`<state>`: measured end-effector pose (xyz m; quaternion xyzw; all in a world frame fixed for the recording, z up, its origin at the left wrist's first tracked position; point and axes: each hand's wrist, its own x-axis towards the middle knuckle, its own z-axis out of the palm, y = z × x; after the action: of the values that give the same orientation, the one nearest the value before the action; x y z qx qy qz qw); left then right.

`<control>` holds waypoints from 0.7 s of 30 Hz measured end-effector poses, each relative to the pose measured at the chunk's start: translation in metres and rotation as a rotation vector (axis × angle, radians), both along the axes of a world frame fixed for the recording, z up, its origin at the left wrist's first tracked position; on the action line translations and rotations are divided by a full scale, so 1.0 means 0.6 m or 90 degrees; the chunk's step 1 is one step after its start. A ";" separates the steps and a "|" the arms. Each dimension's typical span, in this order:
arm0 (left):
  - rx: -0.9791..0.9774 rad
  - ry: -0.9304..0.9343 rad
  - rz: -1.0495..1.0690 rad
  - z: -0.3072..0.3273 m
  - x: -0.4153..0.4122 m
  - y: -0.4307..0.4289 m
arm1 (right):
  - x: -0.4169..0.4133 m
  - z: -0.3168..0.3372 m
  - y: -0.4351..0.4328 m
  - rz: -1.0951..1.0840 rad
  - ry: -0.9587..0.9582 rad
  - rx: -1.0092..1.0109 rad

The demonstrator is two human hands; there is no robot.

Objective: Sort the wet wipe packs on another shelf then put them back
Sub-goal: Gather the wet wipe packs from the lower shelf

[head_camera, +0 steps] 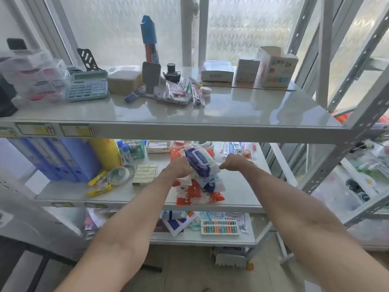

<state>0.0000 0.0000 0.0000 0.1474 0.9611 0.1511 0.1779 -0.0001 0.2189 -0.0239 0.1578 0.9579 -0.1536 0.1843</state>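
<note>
You stood before a grey metal rack set against frosted windows, with three shelves in view. The top shelf [242, 110] held office clutter along its back: a calculator [87, 86], an ink bottle [172, 73], pens and small cartons, while its front half lay bare. The middle shelf [242, 186] carried blue binders [61, 159], a roll of tape [117, 174], yellow clips and boxes of staples.

On that middle shelf, near the front edge, sat the pile of wet wipe packs [200, 182]. It was a loose, uneven heap, not squared up. The lower packs were white with red and orange printing; above them lay white and dark blue ones. The top pack [200, 160], dark blue with a white flip lid, was tilted up toward you.

Your left hand [181, 167] was curled against the left side of that top pack, fingers closed on it as far as could be seen. Your right hand [233, 163] was held in a loose fist just beside the pack's right edge; whether it touched or pinched the wrapper could not be told.

Judging from this, the task looked barely begun: the packs were still heaped together on one shelf, no sorted groups showed anywhere, and moving, sorting and returning them all seemed left to do.
</note>
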 end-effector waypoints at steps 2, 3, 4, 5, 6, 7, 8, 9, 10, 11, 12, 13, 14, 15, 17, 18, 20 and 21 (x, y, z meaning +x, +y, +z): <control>0.037 0.027 0.066 -0.023 -0.018 0.003 | -0.017 -0.011 0.004 -0.018 -0.008 -0.038; 0.052 0.042 0.120 -0.039 -0.027 0.000 | -0.022 -0.012 0.002 -0.027 -0.009 -0.058; 0.057 0.057 0.165 -0.052 -0.033 -0.004 | -0.020 -0.008 -0.004 -0.044 -0.010 -0.081; 0.062 0.068 0.207 -0.066 -0.042 -0.010 | -0.024 -0.009 -0.009 -0.051 -0.003 -0.106; 0.069 0.076 0.248 -0.077 -0.049 -0.015 | -0.028 -0.011 -0.014 -0.062 0.002 -0.136; 0.088 0.078 0.293 -0.085 -0.054 -0.021 | -0.032 -0.015 -0.018 -0.073 0.001 -0.168; 0.108 0.063 0.342 -0.092 -0.060 -0.028 | -0.036 -0.017 -0.023 -0.089 0.000 -0.199; 0.128 0.033 0.388 -0.104 -0.069 -0.034 | -0.040 -0.022 -0.027 -0.110 -0.008 -0.243; 0.151 -0.004 0.434 -0.122 -0.081 -0.039 | -0.043 -0.028 -0.031 -0.147 -0.018 -0.297; 0.188 -0.050 0.473 -0.138 -0.090 -0.044 | -0.046 -0.032 -0.036 -0.189 -0.027 -0.356; 0.228 -0.096 0.508 -0.146 -0.093 -0.045 | -0.052 -0.041 -0.039 -0.228 -0.039 -0.409; 0.277 -0.137 0.526 -0.159 -0.099 -0.049 | -0.058 -0.051 -0.040 -0.259 -0.054 -0.454; 0.323 -0.177 0.531 -0.169 -0.103 -0.053 | -0.066 -0.061 -0.040 -0.286 -0.076 -0.487; 0.366 -0.225 0.533 -0.179 -0.109 -0.058 | -0.071 -0.068 -0.039 -0.306 -0.108 -0.510; 0.395 -0.334 0.513 -0.202 -0.120 -0.067 | -0.092 -0.103 -0.022 -0.327 -0.154 -0.550; 0.405 -0.385 0.500 -0.217 -0.126 -0.071 | -0.108 -0.130 -0.010 -0.327 -0.169 -0.570; 0.457 -0.457 0.480 -0.237 -0.135 -0.074 | -0.114 -0.144 -0.002 -0.324 -0.204 -0.587; 0.474 -0.486 0.482 -0.239 -0.138 -0.075 | -0.115 -0.144 -0.003 -0.325 -0.217 -0.598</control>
<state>-0.0828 -0.0450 -0.1432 -0.2136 0.6996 0.5675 0.3780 -0.0691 0.2174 -0.1105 0.3081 0.6748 -0.5757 0.3439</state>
